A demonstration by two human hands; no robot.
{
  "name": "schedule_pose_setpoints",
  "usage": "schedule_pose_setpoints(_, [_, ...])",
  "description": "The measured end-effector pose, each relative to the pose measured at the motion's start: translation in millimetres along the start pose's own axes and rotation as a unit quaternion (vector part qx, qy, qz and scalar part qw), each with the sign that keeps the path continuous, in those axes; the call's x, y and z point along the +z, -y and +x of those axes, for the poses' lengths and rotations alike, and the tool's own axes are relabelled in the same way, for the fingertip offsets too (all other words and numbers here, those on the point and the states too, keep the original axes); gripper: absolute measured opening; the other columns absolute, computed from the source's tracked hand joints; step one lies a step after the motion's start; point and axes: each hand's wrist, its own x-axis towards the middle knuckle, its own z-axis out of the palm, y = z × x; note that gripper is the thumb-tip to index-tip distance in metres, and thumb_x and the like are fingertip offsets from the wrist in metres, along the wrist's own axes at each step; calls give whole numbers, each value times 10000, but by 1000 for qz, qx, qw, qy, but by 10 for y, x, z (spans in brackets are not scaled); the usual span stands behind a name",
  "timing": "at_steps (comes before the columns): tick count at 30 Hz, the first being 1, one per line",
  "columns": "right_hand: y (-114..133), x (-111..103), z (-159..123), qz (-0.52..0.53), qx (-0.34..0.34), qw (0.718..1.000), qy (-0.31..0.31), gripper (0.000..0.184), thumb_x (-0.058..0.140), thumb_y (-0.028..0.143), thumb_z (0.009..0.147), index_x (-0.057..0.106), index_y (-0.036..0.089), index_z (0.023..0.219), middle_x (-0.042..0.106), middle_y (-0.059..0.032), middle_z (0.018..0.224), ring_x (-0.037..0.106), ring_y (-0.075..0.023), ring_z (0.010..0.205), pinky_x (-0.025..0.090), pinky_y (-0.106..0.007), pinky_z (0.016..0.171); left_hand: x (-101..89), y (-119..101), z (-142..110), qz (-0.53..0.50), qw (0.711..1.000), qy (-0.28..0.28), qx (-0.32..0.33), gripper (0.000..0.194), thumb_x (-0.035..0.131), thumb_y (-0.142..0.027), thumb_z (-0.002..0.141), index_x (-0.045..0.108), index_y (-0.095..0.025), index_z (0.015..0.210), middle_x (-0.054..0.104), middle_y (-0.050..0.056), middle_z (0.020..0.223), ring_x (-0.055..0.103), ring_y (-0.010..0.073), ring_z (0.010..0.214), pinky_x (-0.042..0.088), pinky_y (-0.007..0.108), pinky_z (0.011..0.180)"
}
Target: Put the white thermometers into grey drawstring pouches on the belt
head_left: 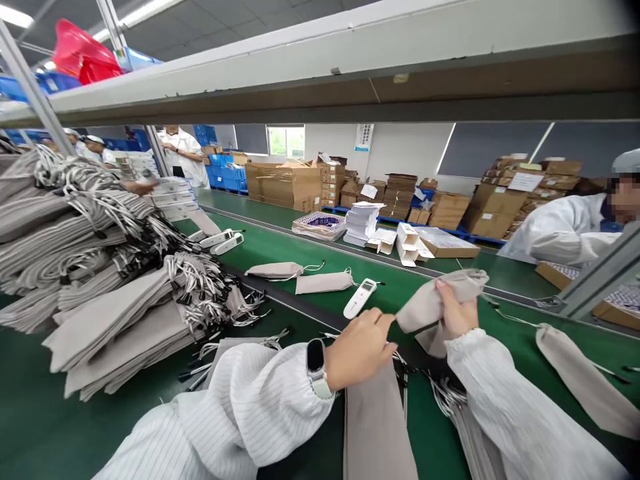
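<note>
Both my hands hold one grey drawstring pouch [440,300] above the green belt. My left hand [361,347] is closed and pinches the pouch's near end. My right hand [456,312] is closed round its middle, with the far end sticking up past the fingers. A white handheld device [359,297] lies on the belt just beyond my left hand. Flat grey pouches [375,427] lie stacked under my wrists. I wear white striped sleeves and a watch [316,360] on the left wrist.
A big heap of grey pouches with striped cords [100,267] fills the left. Two filled pouches [300,275] and more white devices [220,240] lie on the green belt [280,247]. White boxes [365,223], cardboard cartons [290,183] and a person in white [565,227] sit beyond.
</note>
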Motion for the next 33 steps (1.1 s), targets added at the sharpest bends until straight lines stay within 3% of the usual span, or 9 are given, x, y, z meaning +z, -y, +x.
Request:
schedule_pose_setpoints(4, [-249, -141, 168, -253, 31, 966, -31, 742, 619, 385, 546, 343, 132, 1186, 474, -171, 1114, 455, -319, 1040, 358, -432, 853, 316, 171, 37, 76, 992, 88, -47, 154, 581, -215, 742, 545, -90, 825, 530, 101, 818, 508, 241, 802, 432, 351, 721])
schedule_pose_setpoints(8, [-174, -115, 33, -404, -27, 912, 65, 628, 545, 254, 638, 348, 133, 1222, 423, -198, 1163, 431, -335, 1059, 319, -457, 862, 355, 164, 35, 92, 990, 88, -53, 58, 538, -89, 735, 537, -101, 792, 517, 104, 888, 485, 225, 868, 440, 305, 719])
schedule_pose_setpoints(10, [-54, 19, -59, -445, -61, 882, 145, 457, 443, 269, 734, 408, 161, 1177, 508, -140, 1061, 502, -258, 977, 358, -384, 834, 303, 112, 28, 99, 990, 81, -56, 120, 485, -26, 733, 533, -102, 814, 512, 111, 927, 474, 225, 899, 443, 299, 715])
schedule_pose_setpoints(13, [97, 354, -179, -436, -75, 870, 217, 339, 390, 328, 784, 473, 245, 1102, 583, -43, 857, 565, -175, 815, 398, -291, 758, 217, 20, 20, 110, 989, 77, -63, 205, 426, 32, 720, 530, -84, 853, 525, 131, 932, 480, 240, 888, 449, 320, 693])
schedule_pose_setpoints(18, [126, 846, -171, -440, -25, 874, 207, 436, 519, 356, 684, 469, 200, 1087, 539, -133, 990, 513, -293, 945, 357, -430, 782, 159, -38, 22, 127, 986, 81, -69, 219, 402, 33, 729, 541, -67, 866, 558, 147, 919, 490, 254, 878, 444, 330, 671])
schedule_pose_setpoints(23, [-7, 786, 17, -341, 81, 909, 225, 551, 615, 188, 493, 457, 176, 1020, 569, -83, 850, 544, -267, 879, 403, -385, 741, 181, 155, 64, 117, 987, 96, -58, 56, 513, -122, 746, 569, -124, 747, 603, 107, 780, 492, 278, 878, 406, 383, 714])
schedule_pose_setpoints(26, [23, 540, 110, -212, 121, 937, 249, 386, 521, 196, 528, 458, 163, 907, 541, -22, 683, 568, -188, 685, 443, -307, 600, 104, 256, 91, 83, 990, 114, -22, 83, 498, -239, 777, 555, -179, 773, 600, 49, 737, 526, 248, 803, 406, 334, 652])
schedule_pose_setpoints(29, [206, 255, 177, -52, 131, 953, 268, 270, 425, 199, 528, 429, 173, 796, 483, 14, 601, 525, -130, 568, 432, -253, 511, -40, 254, 103, 53, 993, 107, 13, 153, 391, -294, 837, 521, -216, 823, 585, 14, 750, 524, 236, 812, 379, 314, 651])
schedule_pose_setpoints(33, [573, -26, 181, 138, 104, 947, 270, 311, 404, 185, 468, 404, 199, 779, 469, 30, 646, 469, -93, 541, 416, -233, 498, -151, 166, 111, 14, 993, 106, 41, 193, 319, -293, 871, 483, -217, 802, 567, -15, 771, 527, 184, 741, 344, 248, 586])
